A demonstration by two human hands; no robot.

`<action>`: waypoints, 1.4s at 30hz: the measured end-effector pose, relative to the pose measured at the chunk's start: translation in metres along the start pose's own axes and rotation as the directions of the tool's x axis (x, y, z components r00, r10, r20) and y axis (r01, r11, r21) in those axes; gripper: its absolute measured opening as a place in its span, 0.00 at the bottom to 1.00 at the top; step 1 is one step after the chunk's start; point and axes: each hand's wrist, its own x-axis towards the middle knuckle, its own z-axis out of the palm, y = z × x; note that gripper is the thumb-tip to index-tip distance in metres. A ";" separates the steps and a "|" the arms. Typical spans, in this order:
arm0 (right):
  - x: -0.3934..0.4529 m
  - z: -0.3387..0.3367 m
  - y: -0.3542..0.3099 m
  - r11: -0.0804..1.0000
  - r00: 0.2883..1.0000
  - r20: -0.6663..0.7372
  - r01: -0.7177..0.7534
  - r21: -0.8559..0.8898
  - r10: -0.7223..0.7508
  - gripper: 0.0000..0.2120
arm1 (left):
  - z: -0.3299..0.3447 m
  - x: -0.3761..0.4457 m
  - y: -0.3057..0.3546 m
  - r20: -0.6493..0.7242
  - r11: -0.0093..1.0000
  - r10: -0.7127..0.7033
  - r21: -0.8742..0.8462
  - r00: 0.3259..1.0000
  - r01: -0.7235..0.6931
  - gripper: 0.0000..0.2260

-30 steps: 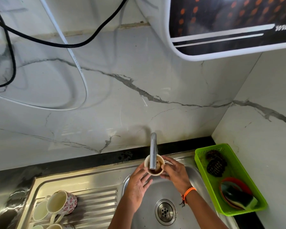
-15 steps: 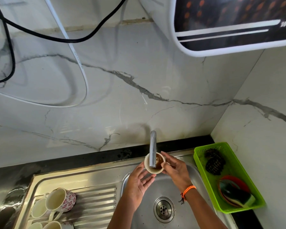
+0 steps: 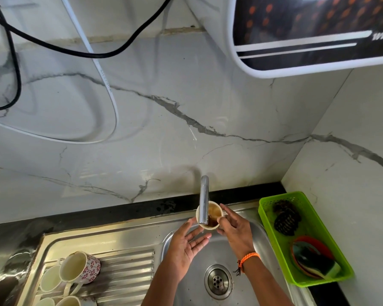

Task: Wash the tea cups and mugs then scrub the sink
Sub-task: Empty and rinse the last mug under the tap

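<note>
Marble wall (image 3: 164, 129) fills the upper field; grey veins run across it. A black cable (image 3: 16, 80) and a white cable (image 3: 111, 96) loop over it at upper left. A white-edged appliance (image 3: 296, 36) with a dark, orange-dotted front hangs at upper right.

Steel sink (image 3: 142, 230) spans the bottom, set behind a black counter strip (image 3: 119, 210). Ribbed draining board (image 3: 128, 272) on the left, basin with round drain (image 3: 218, 282) on the right.

Green basket (image 3: 332, 252) sits just right of the basin, against the side wall. Inside: a dark scrubber (image 3: 285, 219) at the far end, an orange dish (image 3: 301, 241) with a sponge (image 3: 318, 265) at the near end.

Mugs on the draining board, lower left: one patterned mug (image 3: 84, 267) lying on its side, mouth toward the camera; several plain white mugs (image 3: 50, 281) beside and below it.

Left hand (image 3: 186, 244) is released, palm up, fingers straight, just below and left of the cup (image 3: 215, 214); contact cannot be confirmed.

Right hand (image 3: 237, 230) grasps the cup by its right side, thumb and fingers around the rim. Orange wristband (image 3: 248, 258) on that wrist.

Tap (image 3: 204, 199) spout ends directly over the cup's mouth. The cup is held above the basin, tilted, brown liquid inside.
</note>
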 end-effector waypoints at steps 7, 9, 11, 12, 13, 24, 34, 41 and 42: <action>-0.006 0.000 -0.007 0.998 0.998 0.015 -0.060 0.008 0.060 0.20 | -0.004 0.003 -0.002 0.021 0.999 -0.033 0.035 0.999 0.032 0.21; -0.008 -0.002 -0.007 0.997 0.998 0.062 -0.015 -0.079 0.019 0.22 | -0.001 0.003 0.000 0.015 0.997 -0.037 0.064 0.999 0.036 0.20; -0.015 -0.003 -0.006 0.970 0.992 0.114 0.076 -0.232 -0.050 0.28 | -0.003 0.004 0.002 -0.012 0.992 -0.053 0.116 0.999 0.054 0.22; -0.019 -0.005 -0.006 0.958 0.987 0.139 0.113 -0.265 -0.078 0.33 | -0.005 0.003 0.004 -0.010 0.986 -0.060 0.156 0.998 0.061 0.24; -0.023 -0.006 -0.005 0.944 0.979 0.175 0.153 -0.293 -0.104 0.37 | -0.007 0.002 0.006 0.010 0.976 -0.062 0.208 0.998 0.058 0.25; -0.040 -0.030 -0.003 0.184 0.643 0.711 0.765 -0.618 -0.284 0.47 | -0.030 0.000 0.002 0.299 0.916 0.069 0.359 0.952 -0.179 0.40; -0.065 -0.030 0.000 0.437 0.691 0.679 0.706 -0.558 -0.249 0.41 | -0.033 -0.024 -0.002 0.326 0.918 0.024 0.368 0.945 -0.150 0.37; -0.072 -0.094 -0.021 0.592 0.887 0.345 0.461 -0.661 -0.306 0.11 | -0.070 -0.047 -0.054 0.136 0.988 -0.085 0.141 0.987 0.065 0.50; -0.069 -0.116 -0.022 0.538 0.914 0.227 0.384 -0.750 -0.335 0.06 | -0.075 -0.049 -0.061 0.112 0.991 -0.103 0.098 0.988 0.092 0.54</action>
